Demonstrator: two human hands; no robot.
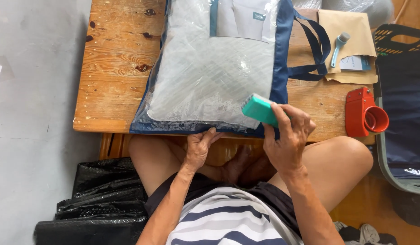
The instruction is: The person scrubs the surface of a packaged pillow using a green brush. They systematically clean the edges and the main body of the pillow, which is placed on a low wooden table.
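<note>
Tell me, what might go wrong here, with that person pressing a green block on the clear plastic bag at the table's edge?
The clear zip bag overhangs the near edge of the wooden table; only the left hand pinches its rim, so it might slide off. The right hand tilts the teal block, whose corner could perhaps crease the plastic. The red tape dispenser sits near the table's edge and might get knocked off.
</note>
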